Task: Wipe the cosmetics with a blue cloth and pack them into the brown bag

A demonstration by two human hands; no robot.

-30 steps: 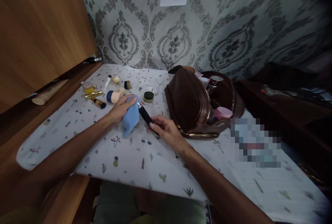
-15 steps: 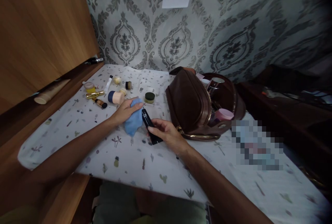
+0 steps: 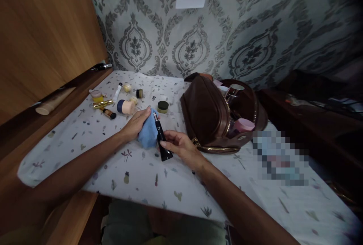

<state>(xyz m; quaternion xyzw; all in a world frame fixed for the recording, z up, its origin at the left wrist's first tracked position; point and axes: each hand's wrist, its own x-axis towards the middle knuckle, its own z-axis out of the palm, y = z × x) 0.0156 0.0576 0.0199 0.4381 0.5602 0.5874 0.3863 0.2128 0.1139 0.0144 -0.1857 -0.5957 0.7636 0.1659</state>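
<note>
My left hand is closed on a light blue cloth, which hangs down below the fingers. In my right hand is a black squeeze tube with a silvery tip, pinched between thumb and fingers. Its tip points up and away from me and lies against the cloth's right side. Just beyond the hands stands a small jar with a dark green lid. To the left lies a peach bottle with a navy cap.
A brown leather cosmetic bag stands open at the right, a pink item in it. Several small cosmetics, among them a gold tube and a white tube, lie at the left. A wooden cabinet borders the table's left side.
The black tube has turned more upright, and its silvery tip now shows against the cloth. My left hand has shifted slightly, with the cloth bunched closer around the tip.
</note>
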